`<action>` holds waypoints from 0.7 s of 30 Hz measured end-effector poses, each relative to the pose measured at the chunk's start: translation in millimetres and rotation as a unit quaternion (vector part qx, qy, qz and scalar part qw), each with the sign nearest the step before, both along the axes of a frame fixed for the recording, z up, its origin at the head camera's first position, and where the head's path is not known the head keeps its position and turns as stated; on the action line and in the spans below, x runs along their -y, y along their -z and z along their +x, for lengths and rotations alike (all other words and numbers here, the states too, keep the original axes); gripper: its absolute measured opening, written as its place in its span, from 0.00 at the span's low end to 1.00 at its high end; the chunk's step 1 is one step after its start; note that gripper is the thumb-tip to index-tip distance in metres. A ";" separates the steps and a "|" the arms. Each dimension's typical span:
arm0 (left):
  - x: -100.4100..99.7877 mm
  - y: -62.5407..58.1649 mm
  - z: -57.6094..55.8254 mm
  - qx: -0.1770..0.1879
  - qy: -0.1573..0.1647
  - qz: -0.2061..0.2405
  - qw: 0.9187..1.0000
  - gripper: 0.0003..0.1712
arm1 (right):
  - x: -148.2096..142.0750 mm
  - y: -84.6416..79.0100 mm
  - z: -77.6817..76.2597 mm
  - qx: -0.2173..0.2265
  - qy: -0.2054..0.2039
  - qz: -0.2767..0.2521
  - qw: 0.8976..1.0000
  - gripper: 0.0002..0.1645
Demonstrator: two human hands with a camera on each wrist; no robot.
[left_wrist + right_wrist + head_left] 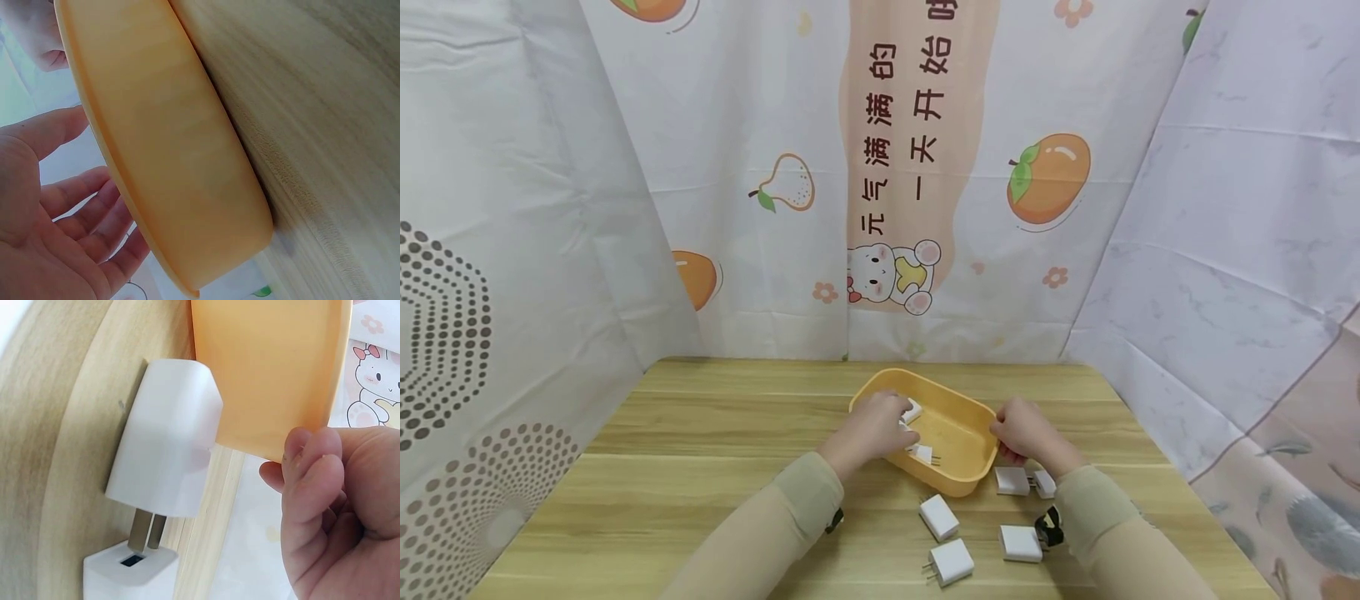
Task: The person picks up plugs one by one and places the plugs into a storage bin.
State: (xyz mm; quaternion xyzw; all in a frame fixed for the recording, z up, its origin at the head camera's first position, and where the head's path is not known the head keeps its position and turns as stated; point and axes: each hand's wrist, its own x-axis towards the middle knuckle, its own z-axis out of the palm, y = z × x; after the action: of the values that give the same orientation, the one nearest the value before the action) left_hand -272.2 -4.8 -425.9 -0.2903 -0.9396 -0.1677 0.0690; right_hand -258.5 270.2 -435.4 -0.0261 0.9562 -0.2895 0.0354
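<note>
A yellow plastic basket [943,392] stands on the table with several white charger plugs [923,452] inside. My left hand [874,425] reaches over its left rim, thumb and fingers spread around the plugs. In the left wrist view the left hand [69,212] shows loosely bent fingers, their tips hidden behind the basket's rim. My right hand [1024,431] grips the basket's right end. Up close in the right wrist view, the right hand [331,494] has its fingers curled and pinches the basket corner [275,381]. A charger plug [165,437] lies just beside this hand.
On the wooden table [700,467], two plugs lie by the basket's right end, including one charger [1012,481]. Nearer the front are more white chargers [951,562], prongs pointing various ways. A printed curtain [737,275] hangs behind the table.
</note>
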 end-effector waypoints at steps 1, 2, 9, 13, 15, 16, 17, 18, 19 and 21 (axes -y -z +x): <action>-0.5 -0.3 0.4 0.001 0.001 0.000 1.000 0.25 | -0.1 -0.2 -0.1 0.000 0.000 0.000 1.000 0.18; -0.7 -0.4 0.4 0.003 0.001 0.000 1.000 0.25 | -0.2 -0.3 -0.2 0.000 0.000 0.000 1.000 0.18; -0.7 -1.6 3.5 0.019 -0.005 0.006 1.000 0.26 | -0.8 0.5 -0.5 0.004 0.000 0.001 1.000 0.18; 1.7 -5.3 5.9 0.021 -0.003 0.013 1.000 0.27 | -0.8 -0.4 -0.3 0.011 0.000 -0.003 1.000 0.19; 3.6 -7.9 6.4 0.015 -0.002 0.015 1.000 0.26 | -1.3 -0.6 -0.5 0.013 0.000 -0.005 1.000 0.19; 4.7 -9.6 6.7 0.012 -0.001 0.016 1.000 0.26 | -1.3 -1.0 -0.2 0.014 0.000 -0.008 1.000 0.19; 6.0 -11.5 6.9 0.011 -0.001 0.019 1.000 0.27 | -1.5 -1.2 0.0 0.015 0.001 -0.010 1.000 0.19; 7.3 -13.3 7.0 0.008 -0.001 0.021 1.000 0.27 | -1.8 -1.2 0.2 0.014 0.001 -0.011 1.000 0.19; 8.8 -15.4 7.2 0.008 -0.001 0.024 1.000 0.28 | -1.9 -1.4 0.7 0.012 0.000 -0.012 1.000 0.20; 12.4 -19.5 7.4 0.011 -0.001 0.035 0.999 0.31 | -2.8 -1.5 1.6 0.012 -0.004 -0.014 1.000 0.21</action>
State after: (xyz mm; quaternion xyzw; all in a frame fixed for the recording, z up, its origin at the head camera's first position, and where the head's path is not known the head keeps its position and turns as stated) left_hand -264.8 -17.2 -406.4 -0.2849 -0.9341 -0.2038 0.0687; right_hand -256.9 272.9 -434.0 -0.0273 0.9513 -0.3033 0.0476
